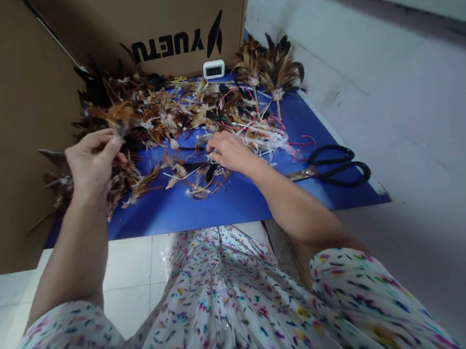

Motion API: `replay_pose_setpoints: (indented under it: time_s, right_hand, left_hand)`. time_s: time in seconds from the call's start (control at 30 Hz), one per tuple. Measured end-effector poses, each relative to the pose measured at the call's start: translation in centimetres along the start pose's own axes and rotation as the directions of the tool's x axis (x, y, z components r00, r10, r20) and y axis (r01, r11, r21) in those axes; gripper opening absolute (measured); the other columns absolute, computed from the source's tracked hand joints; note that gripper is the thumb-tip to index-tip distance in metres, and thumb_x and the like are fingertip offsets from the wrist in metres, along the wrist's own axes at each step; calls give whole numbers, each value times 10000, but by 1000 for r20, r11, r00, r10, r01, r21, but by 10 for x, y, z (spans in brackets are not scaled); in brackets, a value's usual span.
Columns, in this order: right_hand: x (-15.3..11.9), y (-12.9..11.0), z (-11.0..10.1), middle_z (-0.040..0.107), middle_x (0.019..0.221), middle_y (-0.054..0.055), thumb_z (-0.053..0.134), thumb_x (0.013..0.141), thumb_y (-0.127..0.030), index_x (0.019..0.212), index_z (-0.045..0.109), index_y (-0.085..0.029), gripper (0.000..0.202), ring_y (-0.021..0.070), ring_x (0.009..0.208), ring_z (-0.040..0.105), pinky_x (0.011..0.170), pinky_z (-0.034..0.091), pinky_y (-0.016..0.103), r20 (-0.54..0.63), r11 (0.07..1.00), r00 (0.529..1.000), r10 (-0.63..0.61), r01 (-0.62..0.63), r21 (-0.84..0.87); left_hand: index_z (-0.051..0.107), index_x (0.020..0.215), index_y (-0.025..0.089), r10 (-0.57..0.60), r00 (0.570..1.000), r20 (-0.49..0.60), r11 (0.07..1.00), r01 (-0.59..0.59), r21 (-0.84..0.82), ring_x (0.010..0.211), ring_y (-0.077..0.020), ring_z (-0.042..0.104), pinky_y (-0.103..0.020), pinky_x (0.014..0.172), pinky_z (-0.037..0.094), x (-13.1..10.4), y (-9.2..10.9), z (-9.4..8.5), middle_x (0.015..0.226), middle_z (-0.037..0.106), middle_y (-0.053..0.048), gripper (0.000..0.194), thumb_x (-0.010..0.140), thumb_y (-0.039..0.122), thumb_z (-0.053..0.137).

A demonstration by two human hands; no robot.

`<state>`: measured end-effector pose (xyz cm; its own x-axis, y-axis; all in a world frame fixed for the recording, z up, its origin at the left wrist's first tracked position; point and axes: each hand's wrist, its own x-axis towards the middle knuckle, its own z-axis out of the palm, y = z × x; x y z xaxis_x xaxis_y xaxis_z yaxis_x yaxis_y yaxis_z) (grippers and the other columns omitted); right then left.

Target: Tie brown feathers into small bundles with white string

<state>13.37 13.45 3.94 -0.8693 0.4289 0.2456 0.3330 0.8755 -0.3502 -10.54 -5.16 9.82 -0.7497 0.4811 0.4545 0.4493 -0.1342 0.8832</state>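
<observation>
Two feather bunches (277, 75), upper right, seemingly done; loose feathers (163, 111), upper centre, unbundled. Left hand (93, 159) pinches feather tuft (118, 117); right hand (232, 151) grip: cannot tell.

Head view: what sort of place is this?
Probably a small handcraft work area: loose feathers spread over a blue tabletop, black-handled scissors, and feather bundles on sticks.

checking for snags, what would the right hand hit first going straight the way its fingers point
Probably the loose feathers just ahead of the right hand, though depth is unclear.
</observation>
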Motion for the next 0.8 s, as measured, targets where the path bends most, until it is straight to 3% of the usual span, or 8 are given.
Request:
replay_pose_setpoints:
  time_s: [0.1,0.23,0.33,0.43,0.57,0.63,0.8]
  right_hand:
    - [-2,-18,7,637,1343,109,557,953,-250,1247,652,-200,313,287,1268,522,1046,380,460,-30,980,981,-191,192,51]
    - [-6,-49,28,519,1520,110,557,979,-424,1409,558,-219,476,333,1433,418,1103,355,490,38,893,893,-449,447,49]
    - [-9,-63,43,515,1530,85,552,973,-467,1376,596,-266,452,339,1442,425,1111,370,519,81,867,864,-498,496,42]
    - [-10,-64,46,512,1534,64,499,994,-474,1386,580,-306,433,312,1466,396,1148,351,531,166,890,879,-447,455,-14]
    - [-8,-49,36,444,1577,125,453,1024,-414,1469,488,-173,507,323,1496,346,1189,285,566,265,930,906,-330,360,-71]
    - [-7,-38,31,420,1594,107,443,1028,-418,1482,476,-171,518,321,1514,316,1208,243,582,299,958,926,-231,271,-98]
    - [-7,-10,18,535,1504,141,456,1025,-410,1360,614,-157,448,311,1440,445,1187,277,562,199,978,974,-107,139,-158]
  left_hand:
    - [756,663,249,-37,994,107,996,45,-77,432,-57,545,-255,384,439,-1,6,25,801,751,58,277,547,442,918]
    - [727,670,251,-87,980,180,975,121,-185,465,-59,537,-249,406,409,3,9,55,698,726,77,376,506,527,923]
    - [688,647,251,-121,974,190,952,168,-256,500,-62,534,-262,431,389,5,6,70,780,749,83,407,468,530,925]
    - [671,694,250,-129,976,175,946,174,-274,531,-58,531,-267,468,379,5,-4,77,840,751,81,409,512,539,895]
    - [641,744,233,-187,972,141,947,217,-239,570,-50,524,-259,499,367,4,-26,76,793,729,73,467,543,596,855]
    - [634,733,230,-226,965,129,936,252,-247,559,-50,517,-249,496,369,6,-36,74,708,698,77,475,521,584,868]
    - [636,721,190,-172,983,56,939,181,-292,470,-66,501,-233,439,355,13,-53,74,524,537,52,320,692,458,808]
